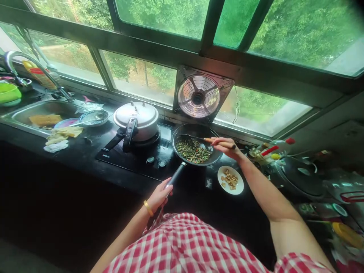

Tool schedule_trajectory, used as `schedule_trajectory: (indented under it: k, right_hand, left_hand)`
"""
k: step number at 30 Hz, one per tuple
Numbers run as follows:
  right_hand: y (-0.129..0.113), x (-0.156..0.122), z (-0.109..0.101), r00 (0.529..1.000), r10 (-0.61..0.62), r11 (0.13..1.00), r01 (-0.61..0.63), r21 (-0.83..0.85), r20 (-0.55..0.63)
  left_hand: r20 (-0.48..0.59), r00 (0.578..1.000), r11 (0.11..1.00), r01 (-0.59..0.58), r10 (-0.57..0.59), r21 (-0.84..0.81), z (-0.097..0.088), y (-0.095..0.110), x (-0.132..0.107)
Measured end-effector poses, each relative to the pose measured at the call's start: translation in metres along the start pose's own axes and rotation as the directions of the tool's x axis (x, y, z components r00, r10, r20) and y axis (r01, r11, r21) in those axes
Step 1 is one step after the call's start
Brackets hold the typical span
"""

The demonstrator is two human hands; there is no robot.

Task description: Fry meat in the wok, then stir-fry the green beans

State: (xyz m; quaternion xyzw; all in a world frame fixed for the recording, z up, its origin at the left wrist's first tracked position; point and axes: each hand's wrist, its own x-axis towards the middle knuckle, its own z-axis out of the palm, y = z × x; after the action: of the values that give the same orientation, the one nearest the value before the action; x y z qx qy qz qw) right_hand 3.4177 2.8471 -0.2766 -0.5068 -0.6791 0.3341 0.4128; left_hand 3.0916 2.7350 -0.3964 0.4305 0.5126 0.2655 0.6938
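Observation:
My left hand (pixel 160 195) is closed round the black handle of a frying pan (pixel 196 131), which sits on the right burner of the stove. Chopped green food with small red bits (pixel 192 151) covers the pan's bottom. Over the pan's right side, my right hand (pixel 226 147) grips the wooden handle of a spatula (pixel 209 140); its metal end reaches into the food, and its exact shape is partly hidden. Right of the pan, below my right wrist, a white plate (pixel 240 185) holds light brown pieces (pixel 230 179).
A pressure cooker (pixel 139 125) stands on the left burner of the black stove (pixel 127 163). Farther left are a bowl with a spoon (pixel 98 120), cloths (pixel 64 135) and a sink (pixel 17 113). A fan (pixel 198 98) is set in the window. Bottles and a dark lidded pot (pixel 301 178) crowd the right.

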Motion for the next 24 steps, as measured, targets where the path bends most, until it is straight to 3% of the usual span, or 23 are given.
schedule_trajectory:
  k: [3, 6, 9, 14, 17, 20, 22, 24]
  right_hand:
    - [-0.030, -0.028, 0.004, 0.970, -0.076, 0.979, 0.117, -0.170, 0.232]
    - [-0.055, -0.060, -0.006, 0.939, -0.105, 0.948, 0.193, -0.252, 0.327]
    - [-0.079, -0.094, -0.030, 0.936, -0.090, 0.928, 0.203, -0.313, 0.339]
    - [-0.111, -0.140, -0.067, 0.974, -0.011, 0.931, 0.093, -0.352, 0.227]
    - [-0.100, -0.143, -0.063, 0.973, 0.004, 0.917, 0.089, -0.389, 0.232]
    - [-0.062, -0.124, -0.042, 0.976, -0.062, 0.898, 0.147, -0.415, 0.211]
    - [-0.042, -0.108, -0.029, 0.983, -0.130, 0.877, 0.174, -0.448, 0.128]
    - [-0.037, -0.099, -0.023, 0.984, -0.179, 0.868, 0.170, -0.467, 0.024]
  left_hand:
    - [0.003, 1.000, 1.000, 0.000, 0.000, 0.002, 0.000, 0.000, 0.000]
    - [0.014, 1.000, 1.000, 0.005, -0.005, -0.007, 0.000, -0.001, 0.001]
    - [0.019, 1.000, 1.000, 0.000, 0.001, -0.013, -0.001, -0.002, 0.002]
    - [0.027, 1.000, 1.000, -0.008, 0.008, 0.003, 0.000, 0.000, 0.002]
    - [0.032, 0.999, 1.000, -0.003, 0.002, 0.018, 0.000, 0.003, 0.001]
    - [0.032, 0.999, 1.000, -0.011, 0.011, 0.025, 0.001, 0.003, 0.001]
    - [0.024, 1.000, 1.000, -0.014, 0.013, 0.026, 0.001, 0.002, 0.001]
    - [0.022, 1.000, 1.000, -0.009, 0.009, 0.022, 0.001, 0.001, 0.001]
